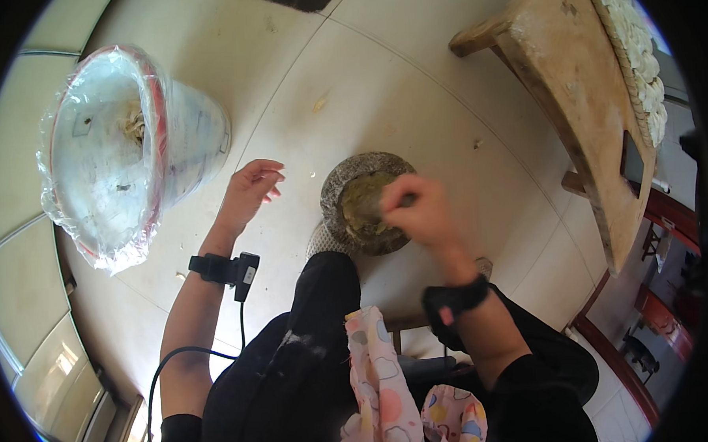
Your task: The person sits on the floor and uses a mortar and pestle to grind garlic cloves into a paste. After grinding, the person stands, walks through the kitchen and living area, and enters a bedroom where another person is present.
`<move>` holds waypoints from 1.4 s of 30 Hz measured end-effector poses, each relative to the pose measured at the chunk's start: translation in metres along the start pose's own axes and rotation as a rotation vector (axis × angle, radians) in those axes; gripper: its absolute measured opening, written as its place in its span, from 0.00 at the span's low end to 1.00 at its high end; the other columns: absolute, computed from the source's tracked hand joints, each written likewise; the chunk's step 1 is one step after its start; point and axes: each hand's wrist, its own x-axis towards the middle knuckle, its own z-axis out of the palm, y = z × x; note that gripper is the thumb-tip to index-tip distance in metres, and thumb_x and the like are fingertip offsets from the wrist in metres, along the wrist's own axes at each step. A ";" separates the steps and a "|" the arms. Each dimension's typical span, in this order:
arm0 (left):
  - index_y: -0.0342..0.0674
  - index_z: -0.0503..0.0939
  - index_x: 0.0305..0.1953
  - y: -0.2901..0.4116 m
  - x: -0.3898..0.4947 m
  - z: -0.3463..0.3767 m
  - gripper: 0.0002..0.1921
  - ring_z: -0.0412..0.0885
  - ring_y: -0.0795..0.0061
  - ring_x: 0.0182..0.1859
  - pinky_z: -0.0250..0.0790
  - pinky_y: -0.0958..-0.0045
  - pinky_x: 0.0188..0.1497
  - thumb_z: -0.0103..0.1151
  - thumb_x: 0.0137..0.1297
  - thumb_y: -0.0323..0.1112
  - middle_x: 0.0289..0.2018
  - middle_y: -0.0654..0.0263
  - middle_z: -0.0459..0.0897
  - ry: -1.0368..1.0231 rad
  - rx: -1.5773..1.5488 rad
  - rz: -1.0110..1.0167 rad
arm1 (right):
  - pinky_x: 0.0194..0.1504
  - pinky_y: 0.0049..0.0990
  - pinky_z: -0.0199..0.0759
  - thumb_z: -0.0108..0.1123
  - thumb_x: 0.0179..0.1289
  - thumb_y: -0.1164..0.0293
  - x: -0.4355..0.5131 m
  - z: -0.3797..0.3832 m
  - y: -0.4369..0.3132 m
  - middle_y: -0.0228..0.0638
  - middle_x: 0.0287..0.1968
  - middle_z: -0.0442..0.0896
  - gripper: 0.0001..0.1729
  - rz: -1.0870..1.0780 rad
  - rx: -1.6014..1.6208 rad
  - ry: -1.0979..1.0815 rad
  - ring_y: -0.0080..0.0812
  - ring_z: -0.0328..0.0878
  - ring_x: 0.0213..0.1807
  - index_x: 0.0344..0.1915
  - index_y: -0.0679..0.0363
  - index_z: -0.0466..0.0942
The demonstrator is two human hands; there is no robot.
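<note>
A round stone mortar [335, 180] stands on the tiled floor between my feet, with greenish mashed stuff [359, 200] in its bowl. Over its right side is my right hand [416, 209], blurred, its fingers closed around a dark pestle [409, 199] whose end shows at the fist. The pestle's lower part is blurred or hidden. My left hand [256, 187] hangs in the air left of the mortar, fingers loosely bent and apart, holding nothing. Black straps circle both wrists, the left one with a cable running from it.
A bin [199, 139] lined with clear plastic, some scraps inside, stands at the left beside pale cabinets [13, 159]. At the right is a wooden bench [561, 75] bearing a woven tray of white pieces [638, 72]. Small scraps lie on the floor [445, 134].
</note>
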 end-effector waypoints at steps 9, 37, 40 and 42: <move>0.40 0.75 0.44 0.003 0.001 0.004 0.10 0.75 0.82 0.31 0.66 0.81 0.33 0.50 0.63 0.32 0.34 0.69 0.79 -0.018 -0.001 -0.008 | 0.43 0.26 0.67 0.58 0.30 0.87 -0.007 0.003 0.006 0.30 0.21 0.75 0.11 -0.174 0.133 0.048 0.26 0.74 0.29 0.16 0.61 0.70; 0.41 0.75 0.45 -0.002 0.000 0.006 0.11 0.75 0.82 0.32 0.66 0.80 0.34 0.51 0.63 0.34 0.35 0.68 0.79 -0.127 -0.017 0.061 | 0.43 0.27 0.70 0.58 0.34 0.84 -0.010 0.011 0.017 0.30 0.20 0.76 0.06 -0.271 0.115 0.044 0.25 0.75 0.26 0.14 0.61 0.72; 0.40 0.75 0.45 0.000 -0.001 0.006 0.10 0.76 0.82 0.32 0.66 0.80 0.33 0.51 0.63 0.33 0.35 0.68 0.79 -0.013 0.043 -0.028 | 0.45 0.28 0.70 0.58 0.35 0.84 -0.014 0.013 0.021 0.30 0.20 0.76 0.06 -0.341 0.162 0.061 0.26 0.75 0.27 0.14 0.62 0.71; 0.40 0.75 0.45 0.001 0.000 0.007 0.11 0.76 0.81 0.32 0.66 0.80 0.34 0.50 0.63 0.33 0.35 0.67 0.79 0.021 0.080 -0.128 | 0.44 0.27 0.70 0.58 0.36 0.84 -0.015 0.012 0.021 0.30 0.20 0.76 0.06 -0.478 0.165 0.064 0.26 0.75 0.27 0.15 0.63 0.71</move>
